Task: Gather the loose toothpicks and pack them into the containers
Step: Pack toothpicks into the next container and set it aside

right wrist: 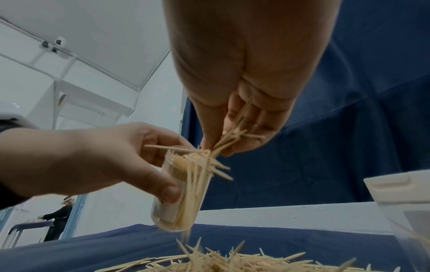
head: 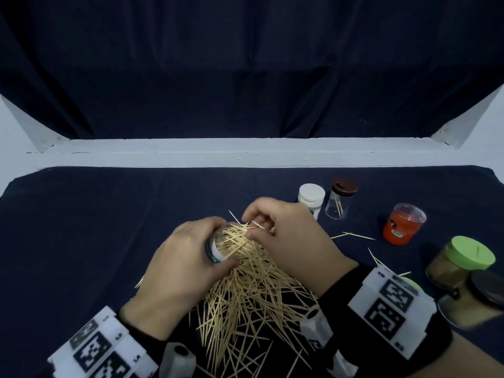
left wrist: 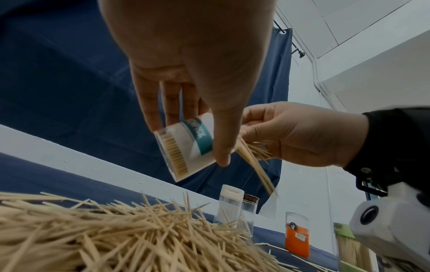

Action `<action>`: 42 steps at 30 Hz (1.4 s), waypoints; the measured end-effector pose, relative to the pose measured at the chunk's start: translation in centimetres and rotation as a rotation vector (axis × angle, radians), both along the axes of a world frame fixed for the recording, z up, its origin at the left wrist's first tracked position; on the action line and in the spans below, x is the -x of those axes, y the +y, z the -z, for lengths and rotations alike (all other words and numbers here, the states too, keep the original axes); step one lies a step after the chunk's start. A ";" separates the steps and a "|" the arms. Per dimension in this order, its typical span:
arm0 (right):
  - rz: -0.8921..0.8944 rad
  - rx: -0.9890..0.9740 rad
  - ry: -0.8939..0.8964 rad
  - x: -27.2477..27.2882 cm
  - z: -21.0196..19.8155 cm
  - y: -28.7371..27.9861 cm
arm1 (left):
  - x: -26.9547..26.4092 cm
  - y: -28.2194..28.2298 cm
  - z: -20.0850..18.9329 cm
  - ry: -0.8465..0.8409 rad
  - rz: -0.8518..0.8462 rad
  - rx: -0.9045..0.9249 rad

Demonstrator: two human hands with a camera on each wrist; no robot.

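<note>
Now feeding toothpicks into a tilted container.
Left hand (head: 174,257) grips the container (left wrist: 186,145), mouth toward three o'clock; right hand (head: 289,236) pinches a toothpick bundle (right wrist: 223,141) at it.

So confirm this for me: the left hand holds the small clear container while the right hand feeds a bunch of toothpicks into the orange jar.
Not the orange jar. The head view shows the right hand feeding toothpicks into the small clear container that the left hand holds; the orange jar stands apart.

Toothpick pile (head: 251,290): pale tan. Tablecloth (head: 81,227): dark navy. Held container (left wrist: 186,145): clear, white label, teal band. Jars: red (head: 401,227); green lid (head: 471,252); brown lid (head: 345,186); white cap (head: 311,195). Wrist bands (head: 392,304): white, black square markers.
</note>
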State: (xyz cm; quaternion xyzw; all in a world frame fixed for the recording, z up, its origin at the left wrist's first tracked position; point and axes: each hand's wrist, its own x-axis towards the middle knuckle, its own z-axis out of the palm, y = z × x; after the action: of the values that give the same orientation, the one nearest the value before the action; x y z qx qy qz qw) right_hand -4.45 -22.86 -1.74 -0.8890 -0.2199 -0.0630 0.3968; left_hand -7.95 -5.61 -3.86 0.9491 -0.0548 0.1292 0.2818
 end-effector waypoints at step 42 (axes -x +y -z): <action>-0.012 -0.203 -0.113 1.7 1.5 1.3 | -0.2 0.3 0.6 -0.074 -0.001 -0.019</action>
State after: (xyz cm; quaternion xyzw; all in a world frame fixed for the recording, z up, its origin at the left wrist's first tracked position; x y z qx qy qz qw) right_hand -6.18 -21.55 -3.27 -0.8378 -0.2397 -0.1327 0.4722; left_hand -7.78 -5.31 -4.48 0.9464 -0.0661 0.1636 0.2704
